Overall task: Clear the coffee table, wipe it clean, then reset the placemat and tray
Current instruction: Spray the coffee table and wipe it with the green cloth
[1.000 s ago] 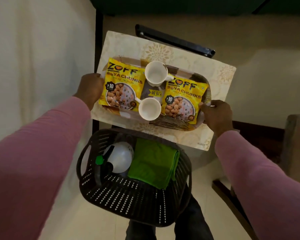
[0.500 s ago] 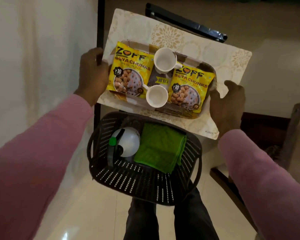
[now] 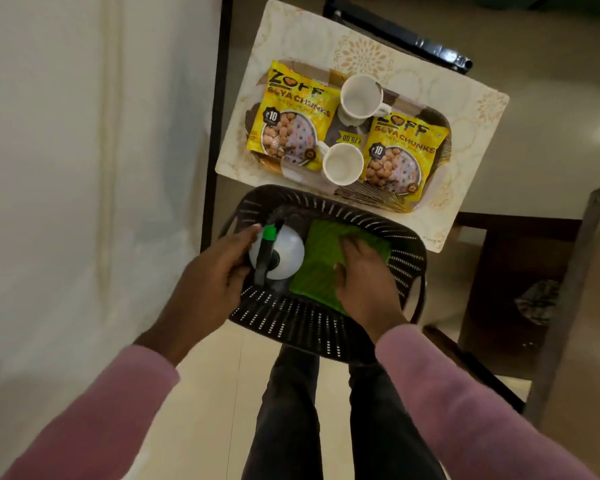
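Both hands are down in the basket (image 3: pixel 291 320) grabbing the cleaning stuff. My left hand (image 3: pixel 219 275) has its fingers curled round the near-left side of the spray bottle (image 3: pixel 284 254), with one fingertip up by the green nozzle. I can't tell where the thumb sits. My right hand (image 3: pixel 361 282) lies flat on the green cloth (image 3: pixel 314 258), fingers straight and a little spread, thumb out to the side – pressing it, not pinching it yet.

The tray (image 3: pixel 368 196) is just beyond my fingertips, past the far rim of the basket. It sits on the placemat (image 3: pixel 291 36) on the surface (image 3: pixel 534 140), loaded with two snack packets (image 3: pixel 291 116) and two cups (image 3: pixel 361 97).

My take on doing this bit well:
- Get the left fingers properly round the bottle's body, not the trigger, or it probably squirts into the basket.
- Bunch the cloth with the right fingers so it comes up in one piece instead of unfolding and snagging on the rim.
- Lift both straight up – the basket sits right against the placemat's near edge, so a sloppy swing forward could knock the closer cup.
- Park them somewhere off the mat, since the tray and mat have to come off before any wiping happens.
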Demonstrator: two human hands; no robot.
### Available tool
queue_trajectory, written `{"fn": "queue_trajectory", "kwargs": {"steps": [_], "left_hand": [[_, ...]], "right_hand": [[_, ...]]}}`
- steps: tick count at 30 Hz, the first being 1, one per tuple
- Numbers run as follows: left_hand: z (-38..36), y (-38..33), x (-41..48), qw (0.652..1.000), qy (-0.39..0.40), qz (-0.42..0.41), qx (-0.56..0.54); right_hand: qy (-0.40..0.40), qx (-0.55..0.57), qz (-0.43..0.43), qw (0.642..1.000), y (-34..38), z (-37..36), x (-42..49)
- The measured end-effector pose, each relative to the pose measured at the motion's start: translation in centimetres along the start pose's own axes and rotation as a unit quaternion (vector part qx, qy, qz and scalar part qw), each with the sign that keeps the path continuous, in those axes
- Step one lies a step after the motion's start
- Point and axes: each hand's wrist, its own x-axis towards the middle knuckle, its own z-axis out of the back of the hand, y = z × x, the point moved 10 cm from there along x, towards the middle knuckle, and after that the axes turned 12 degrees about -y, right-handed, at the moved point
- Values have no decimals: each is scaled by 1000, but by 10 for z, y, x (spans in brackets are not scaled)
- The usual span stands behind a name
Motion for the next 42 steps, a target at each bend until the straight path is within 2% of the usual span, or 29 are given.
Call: {"fn": "queue_trajectory", "kwargs": {"steps": [5, 8, 12, 15, 19, 21, 25, 28, 32, 36, 38, 42], "left_hand": [[-40, 10, 3, 996, 82, 27, -18], [-51, 14, 7, 998, 64, 26, -5], [-52, 18, 10, 1000, 22, 16, 6], [-51, 16, 11, 1000, 13, 13, -26], [-50, 12, 13, 998, -8, 6, -56], [-52, 7, 13, 998, -11, 13, -65], [-46, -12, 3, 993, -62, 5, -104], [-35, -32, -8, 986, -128, -1, -110], [-23, -74, -32, 963, -229, -31, -142], [-15, -124, -63, 934, -328, -58, -125], [-22, -147, -81, 925, -345, -34, -154], [-58, -184, -120, 909, -345, 35, -232]], "right_hand": [[11, -40, -12, 999, -8, -24, 33], [20, -73, -21, 997, -10, -33, 46], [-8, -155, -23, 988, -10, -37, 52], [54, -164, -14, 985, -9, -45, 46], [142, -103, -1, 985, -9, -54, 25], [166, -38, -42, 985, -14, -51, 16], [115, 152, -130, 973, -17, -18, 3], [65, 318, -186, 927, -18, 20, -17], [40, 509, -267, 817, -39, 57, -52], [-40, 623, -269, 734, -76, 108, -77], [-61, 672, -255, 692, -100, 133, -90], [-74, 708, -224, 665, -162, 167, -113]]}}
